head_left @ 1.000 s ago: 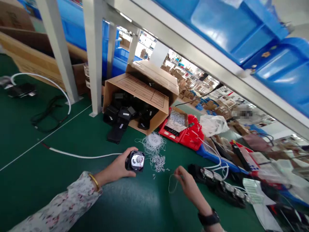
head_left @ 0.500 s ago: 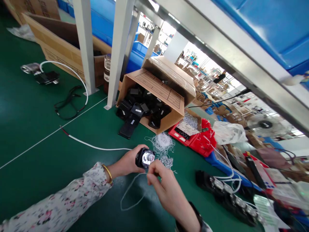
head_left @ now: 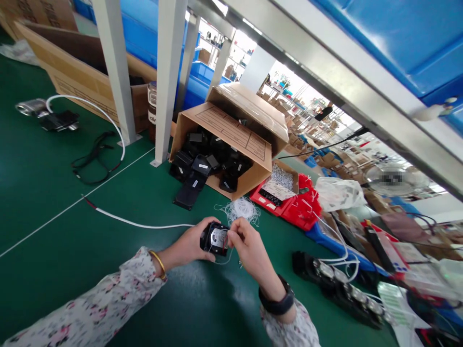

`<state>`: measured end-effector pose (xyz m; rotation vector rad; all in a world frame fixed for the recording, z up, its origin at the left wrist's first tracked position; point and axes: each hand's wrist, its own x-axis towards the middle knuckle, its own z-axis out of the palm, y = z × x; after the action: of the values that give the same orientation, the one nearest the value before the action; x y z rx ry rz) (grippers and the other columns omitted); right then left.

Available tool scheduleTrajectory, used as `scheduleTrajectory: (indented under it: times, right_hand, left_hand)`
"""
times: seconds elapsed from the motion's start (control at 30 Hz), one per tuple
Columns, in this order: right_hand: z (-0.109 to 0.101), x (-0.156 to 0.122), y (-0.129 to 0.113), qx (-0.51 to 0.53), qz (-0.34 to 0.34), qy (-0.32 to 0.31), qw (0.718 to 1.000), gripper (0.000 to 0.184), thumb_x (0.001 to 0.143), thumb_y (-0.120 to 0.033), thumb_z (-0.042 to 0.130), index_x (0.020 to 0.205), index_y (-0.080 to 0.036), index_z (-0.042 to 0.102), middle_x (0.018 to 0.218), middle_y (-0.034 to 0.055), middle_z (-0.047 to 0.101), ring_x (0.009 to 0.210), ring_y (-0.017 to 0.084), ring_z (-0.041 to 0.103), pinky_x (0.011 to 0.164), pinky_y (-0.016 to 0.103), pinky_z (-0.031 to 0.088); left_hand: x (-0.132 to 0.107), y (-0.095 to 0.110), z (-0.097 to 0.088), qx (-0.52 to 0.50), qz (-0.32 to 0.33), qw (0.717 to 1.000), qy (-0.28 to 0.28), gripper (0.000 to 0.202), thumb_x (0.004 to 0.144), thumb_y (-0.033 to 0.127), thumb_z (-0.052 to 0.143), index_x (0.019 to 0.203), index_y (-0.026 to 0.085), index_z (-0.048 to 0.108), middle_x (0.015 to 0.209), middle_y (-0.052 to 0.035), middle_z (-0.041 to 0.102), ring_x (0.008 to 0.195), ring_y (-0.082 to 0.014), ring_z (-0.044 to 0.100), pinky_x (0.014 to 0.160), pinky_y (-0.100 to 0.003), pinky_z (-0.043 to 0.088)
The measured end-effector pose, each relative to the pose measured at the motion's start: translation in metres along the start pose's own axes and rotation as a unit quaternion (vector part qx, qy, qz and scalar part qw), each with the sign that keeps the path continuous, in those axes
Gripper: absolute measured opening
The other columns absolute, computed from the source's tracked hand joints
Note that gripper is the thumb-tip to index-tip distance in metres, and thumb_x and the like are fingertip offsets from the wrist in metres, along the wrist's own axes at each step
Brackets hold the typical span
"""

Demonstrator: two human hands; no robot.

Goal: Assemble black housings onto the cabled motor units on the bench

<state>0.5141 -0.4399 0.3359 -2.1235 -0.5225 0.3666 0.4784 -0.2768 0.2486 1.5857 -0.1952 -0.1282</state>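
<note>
My left hand (head_left: 195,245) is closed round a small black housing (head_left: 204,239) with a bright metal plate (head_left: 219,237) inside its open face. From the housing a white cable (head_left: 144,225) runs left over the green surface to a dark red wire end. At the housing's right edge, my right hand (head_left: 249,248) has thumb and index finger pinched together on a thin white cord. Part of this cord (head_left: 226,263) loops just below the housing; the fingers hide its end. Thin red wires show faintly by the fingertips.
A tilted carton (head_left: 217,115) spills black housings (head_left: 193,185) behind my hands. A bundle of white cords (head_left: 241,210) lies nearby, beside a red bin (head_left: 282,205). A row of black units (head_left: 336,289) stands at right. Table legs (head_left: 168,86) rise at the back.
The large cord loop below the housing has shrunk to a short curve. My right hand has shifted right and up, and the housing's open face shows more.
</note>
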Motion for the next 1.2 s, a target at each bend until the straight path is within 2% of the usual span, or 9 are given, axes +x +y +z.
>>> scheduleTrajectory:
  times: [0.17, 0.37, 0.47, 0.57, 0.63, 0.8, 0.9, 1.0, 1.2]
  right_hand:
    - [0.002, 0.009, 0.014, 0.055, 0.004, 0.036, 0.998, 0.009, 0.084, -0.023, 0.046, 0.076, -0.021, 0.042, 0.059, -0.0035, 0.053, 0.055, 0.013, 0.051, 0.055, 0.024, 0.039]
    - [0.006, 0.013, 0.022, 0.098, 0.011, 0.041, 0.994, 0.01, 0.084, -0.027, 0.046, 0.078, -0.021, 0.041, 0.058, -0.0038, 0.051, 0.053, 0.013, 0.049, 0.051, 0.023, 0.038]
    - [0.007, 0.015, 0.027, 0.052, 0.011, 0.06, 0.997, 0.008, 0.083, -0.024, 0.045, 0.077, -0.02, 0.042, 0.061, -0.0029, 0.052, 0.057, 0.014, 0.05, 0.054, 0.025, 0.039]
    - [0.002, 0.021, 0.028, -0.065, -0.025, 0.09, 0.993, 0.007, 0.079, -0.018, 0.049, 0.073, -0.019, 0.047, 0.072, -0.0004, 0.052, 0.067, 0.015, 0.049, 0.062, 0.026, 0.038]
    - [-0.005, 0.027, 0.029, -0.11, -0.048, 0.065, 0.991, 0.008, 0.077, -0.013, 0.051, 0.071, -0.018, 0.05, 0.075, 0.0, 0.053, 0.071, 0.015, 0.049, 0.065, 0.026, 0.038]
    - [-0.014, 0.039, 0.03, -0.098, -0.063, -0.058, 0.991, 0.011, 0.078, -0.008, 0.055, 0.071, -0.017, 0.054, 0.071, -0.0022, 0.058, 0.069, 0.013, 0.054, 0.064, 0.024, 0.039]
    - [-0.009, 0.043, 0.029, -0.088, -0.059, -0.064, 0.992, 0.012, 0.077, -0.007, 0.058, 0.082, -0.017, 0.057, 0.074, -0.0024, 0.061, 0.07, 0.012, 0.056, 0.066, 0.023, 0.041]
    - [-0.002, 0.045, 0.026, -0.089, -0.052, -0.068, 0.992, 0.025, 0.078, -0.006, 0.059, 0.1, -0.017, 0.058, 0.077, -0.0015, 0.063, 0.07, 0.012, 0.058, 0.067, 0.023, 0.042]
    - [0.004, 0.047, 0.014, -0.194, -0.098, -0.062, 0.974, 0.009, 0.081, -0.01, 0.06, 0.077, -0.017, 0.064, 0.079, 0.0013, 0.065, 0.076, 0.013, 0.058, 0.07, 0.023, 0.041]
  left_hand:
    - [0.0, 0.006, -0.001, -0.017, -0.019, 1.0, -0.015, 0.08, 0.052, 0.015, 0.08, 0.121, 0.023, 0.04, 0.111, -0.0028, 0.056, 0.094, -0.0216, 0.057, 0.079, -0.031, 0.046]
    - [0.001, 0.003, 0.0, -0.028, -0.019, 0.999, 0.0, 0.089, 0.047, 0.012, 0.082, 0.125, 0.022, 0.039, 0.123, -0.0069, 0.052, 0.111, -0.026, 0.051, 0.094, -0.038, 0.04]
    - [0.001, 0.001, 0.0, -0.019, -0.026, 0.999, 0.008, 0.091, 0.05, 0.011, 0.08, 0.13, 0.022, 0.036, 0.131, -0.0092, 0.047, 0.118, -0.0274, 0.047, 0.1, -0.041, 0.036]
    - [-0.001, 0.005, 0.0, 0.02, -0.031, 0.999, 0.013, 0.091, 0.057, 0.013, 0.076, 0.136, 0.023, 0.032, 0.138, -0.0109, 0.041, 0.126, -0.0279, 0.039, 0.106, -0.044, 0.03]
    - [-0.004, 0.009, -0.002, 0.055, -0.033, 0.998, 0.012, 0.09, 0.06, 0.014, 0.074, 0.138, 0.023, 0.029, 0.143, -0.0103, 0.036, 0.131, -0.027, 0.033, 0.109, -0.045, 0.025]
    - [-0.01, 0.012, 0.0, 0.103, -0.048, 0.993, 0.025, 0.083, 0.067, 0.015, 0.067, 0.139, 0.027, 0.028, 0.145, -0.0059, 0.033, 0.134, -0.0247, 0.028, 0.112, -0.046, 0.019]
    - [-0.013, 0.006, 0.005, 0.072, -0.049, 0.996, 0.035, 0.085, 0.067, 0.011, 0.064, 0.14, 0.025, 0.023, 0.145, -0.0075, 0.035, 0.133, -0.023, 0.032, 0.111, -0.044, 0.022]
    - [-0.015, 0.001, 0.01, 0.011, -0.041, 0.998, 0.055, 0.085, 0.066, 0.007, 0.063, 0.139, 0.022, 0.02, 0.144, -0.0104, 0.036, 0.131, -0.0209, 0.035, 0.111, -0.041, 0.024]
    - [-0.017, -0.003, 0.012, -0.001, -0.049, 0.996, 0.08, 0.067, 0.063, 0.006, 0.066, 0.12, 0.022, 0.035, 0.13, -0.0109, 0.05, 0.124, -0.0225, 0.045, 0.106, -0.041, 0.031]
